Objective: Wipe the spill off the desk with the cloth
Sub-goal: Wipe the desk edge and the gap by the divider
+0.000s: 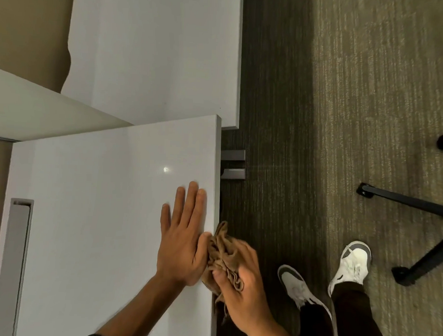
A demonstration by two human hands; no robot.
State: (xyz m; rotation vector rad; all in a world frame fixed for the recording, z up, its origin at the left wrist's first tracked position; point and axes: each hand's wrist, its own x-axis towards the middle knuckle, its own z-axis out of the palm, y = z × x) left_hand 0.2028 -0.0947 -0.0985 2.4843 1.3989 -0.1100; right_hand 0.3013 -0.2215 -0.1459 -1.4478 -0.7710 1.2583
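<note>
Cloth (224, 258) sits bunched in your right hand (246, 294), fingers and thumb closed around it, just off the right edge of the desk (100, 214) and touching that edge about two thirds of the way toward you. Your left hand (182, 242) lies flat and spread on the desktop, holding nothing, its thumb side right at the same edge, so the two hands nearly meet across it. The cloth lies to the right of the left hand, and the bundle runs roughly along the desk's edge.

No spill shows clearly; one small bright glint (166, 169) lies on the surface beyond your left fingertips, and you cannot tell whether it is liquid or reflected light. If wiping remains, your right hand is the one to carry the cloth leftward over the edge. Open desktop lies to the left and ahead, bounded by a slot (18, 236) near the left edge.
</note>
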